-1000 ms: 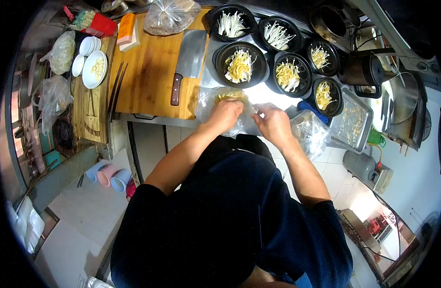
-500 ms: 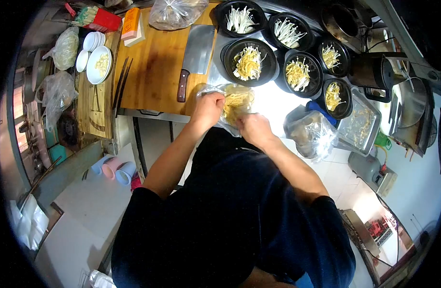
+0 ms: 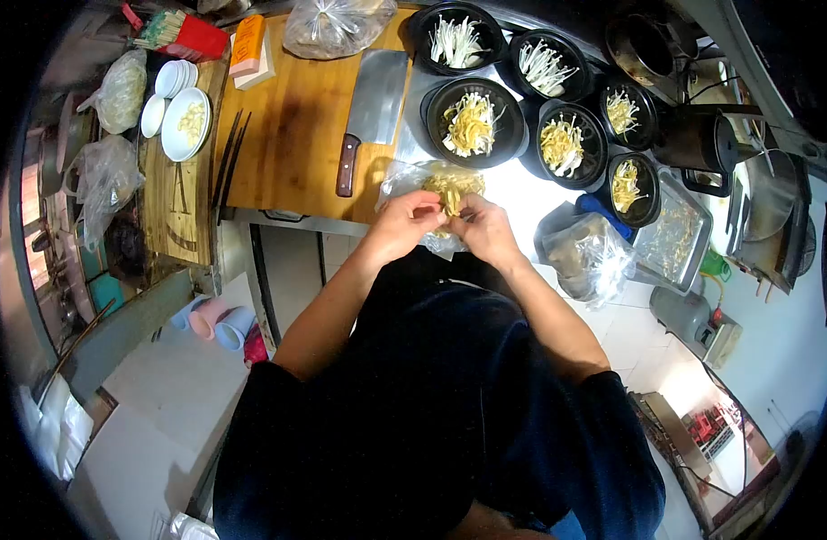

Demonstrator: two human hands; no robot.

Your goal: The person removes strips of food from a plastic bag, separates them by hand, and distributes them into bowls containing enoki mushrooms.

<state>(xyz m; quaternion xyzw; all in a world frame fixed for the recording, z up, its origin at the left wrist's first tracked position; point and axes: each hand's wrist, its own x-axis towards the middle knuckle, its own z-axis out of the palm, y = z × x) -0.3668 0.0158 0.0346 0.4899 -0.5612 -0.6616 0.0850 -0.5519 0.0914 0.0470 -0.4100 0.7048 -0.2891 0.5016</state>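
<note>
Both hands meet over a clear plastic bag (image 3: 398, 183) at the counter's front edge, which holds a heap of pale yellow strips (image 3: 467, 183). My left hand (image 3: 402, 229) is closed, its thumb and fingers pinching a small bunch of yellow strips (image 3: 450, 203). From the other side, my right hand (image 3: 488, 232) pinches the same bunch with bent fingers. Beyond them stands a black pot (image 3: 512, 148) with yellow strips over white enoki mushrooms. Another black pot (image 3: 575, 175) to its right holds a similar mix. The exact kind of strip is unclear.
A cleaver (image 3: 375, 99) lies on the wooden cutting board (image 3: 296, 135) to the left. More black pots stand behind, two holding only enoki (image 3: 456, 43). A knotted clear bag (image 3: 589, 247) and metal tray (image 3: 670, 229) are on the right. Chopsticks (image 3: 230, 162) lie far left.
My hands have come together above the bag, and a bunch of strips is now raised between their fingertips. Earlier the left hand was at the bag's edge and the right was lower, blurred.
</note>
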